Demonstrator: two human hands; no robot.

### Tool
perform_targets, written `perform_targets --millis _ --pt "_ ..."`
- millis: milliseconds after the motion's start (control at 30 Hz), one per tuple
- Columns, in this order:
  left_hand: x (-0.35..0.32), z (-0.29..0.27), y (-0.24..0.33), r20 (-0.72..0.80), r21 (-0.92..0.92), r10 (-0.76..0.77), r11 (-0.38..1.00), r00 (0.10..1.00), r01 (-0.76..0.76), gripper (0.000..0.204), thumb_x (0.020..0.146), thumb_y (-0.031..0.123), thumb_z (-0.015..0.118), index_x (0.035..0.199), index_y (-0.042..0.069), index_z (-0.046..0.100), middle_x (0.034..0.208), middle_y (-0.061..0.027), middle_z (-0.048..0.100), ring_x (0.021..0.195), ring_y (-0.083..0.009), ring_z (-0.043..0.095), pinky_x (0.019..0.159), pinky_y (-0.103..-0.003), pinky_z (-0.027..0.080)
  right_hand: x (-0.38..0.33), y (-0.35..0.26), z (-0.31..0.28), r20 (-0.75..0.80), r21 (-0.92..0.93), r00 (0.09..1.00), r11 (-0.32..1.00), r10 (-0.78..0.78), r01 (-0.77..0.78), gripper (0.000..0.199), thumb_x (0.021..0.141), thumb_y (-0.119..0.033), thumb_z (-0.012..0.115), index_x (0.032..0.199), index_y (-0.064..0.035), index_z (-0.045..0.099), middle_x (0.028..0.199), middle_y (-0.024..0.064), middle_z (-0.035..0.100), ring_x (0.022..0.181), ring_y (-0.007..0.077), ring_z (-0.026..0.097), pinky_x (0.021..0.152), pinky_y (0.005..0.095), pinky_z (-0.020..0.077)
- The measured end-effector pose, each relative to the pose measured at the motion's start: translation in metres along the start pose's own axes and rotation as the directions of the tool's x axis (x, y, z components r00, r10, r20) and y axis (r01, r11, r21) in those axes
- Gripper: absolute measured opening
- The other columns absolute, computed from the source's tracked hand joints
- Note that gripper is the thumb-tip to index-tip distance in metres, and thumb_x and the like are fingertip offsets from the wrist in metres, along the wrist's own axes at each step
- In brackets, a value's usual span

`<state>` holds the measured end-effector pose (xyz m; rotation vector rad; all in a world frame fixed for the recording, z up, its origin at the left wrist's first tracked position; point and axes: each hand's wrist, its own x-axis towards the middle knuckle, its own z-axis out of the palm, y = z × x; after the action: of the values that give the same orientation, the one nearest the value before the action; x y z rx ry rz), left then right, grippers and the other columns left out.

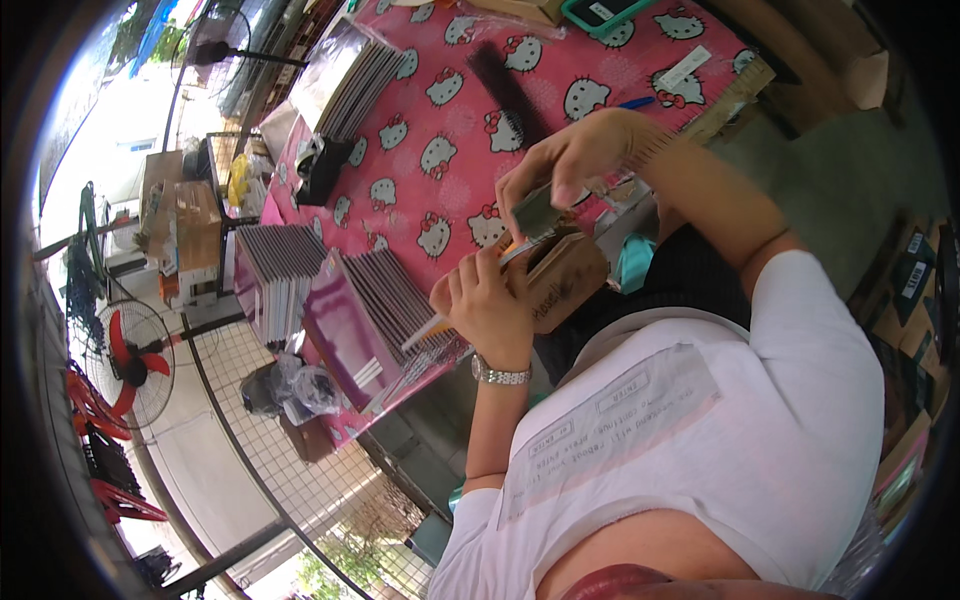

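Observation:
My left hand (492,305), with a metal watch on its wrist, is closed around a thin whitish strip (425,332) that has an orange part near my fingers. What the strip is I cannot make out. Just beyond it, my right hand (570,165) pinches a small dark grey-green rectangular piece (537,213) between thumb and fingers. The two hands are close together. Right beside them is a brown cardboard box (572,283) with handwriting on its side and its top open. My left hand partly covers the box, and its contents are hidden.
Stacks of purple-covered books (350,330) stand along the left of the pink patterned table (400,215). A dark brush (505,95), blue pen (636,103), black tape dispenser (325,170) and teal-edged tray (605,14) lie farther off. A red-bladed fan (130,365) stands left; cartons (915,300) fill the right.

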<state>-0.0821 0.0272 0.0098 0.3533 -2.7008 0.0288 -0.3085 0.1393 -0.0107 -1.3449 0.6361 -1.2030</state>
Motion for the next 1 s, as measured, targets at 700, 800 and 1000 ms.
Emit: perform_targets --millis 700,800,1000 --pt "-0.007 -0.009 -0.016 -0.064 -0.075 0.047 0.996 0.997 -0.051 0.027 0.076 0.025 0.072 0.094 0.008 0.061 0.088 -0.0071 0.063 0.084 -0.0256 0.06 0.085 -0.041 0.039 0.051 -0.015 -0.015 -0.036 -0.502 0.878 0.751 0.478 -0.429 0.059 0.074 -0.047 0.077 0.111 -0.002 0.066 0.116 0.0118 0.051 0.117 0.0234 0.044 0.098 0.0365 0.034" --pt "-0.014 -0.013 -0.024 -0.099 -0.07 0.02 0.997 0.995 -0.027 0.026 0.075 0.024 0.072 0.094 0.009 0.061 0.089 -0.0067 0.063 0.084 -0.0252 0.059 0.086 -0.042 0.037 0.061 -0.017 -0.007 0.337 -0.023 0.941 0.999 0.035 -0.029 0.057 0.075 -0.045 0.077 0.113 -0.0041 0.066 0.116 0.0146 0.051 0.118 0.0266 0.044 0.097 0.0381 0.0361" --pt "-0.03 -0.018 -0.031 -0.05 0.058 -0.142 0.988 0.989 0.145 0.03 0.075 0.031 0.076 0.094 0.013 0.062 0.094 -0.003 0.065 0.102 -0.0254 0.059 0.106 -0.055 0.025 0.075 -0.01 -0.004 0.412 0.078 0.91 0.995 0.031 -0.07 0.059 0.074 -0.048 0.076 0.114 -0.0054 0.065 0.118 0.014 0.05 0.119 0.027 0.044 0.096 0.0379 0.0365"
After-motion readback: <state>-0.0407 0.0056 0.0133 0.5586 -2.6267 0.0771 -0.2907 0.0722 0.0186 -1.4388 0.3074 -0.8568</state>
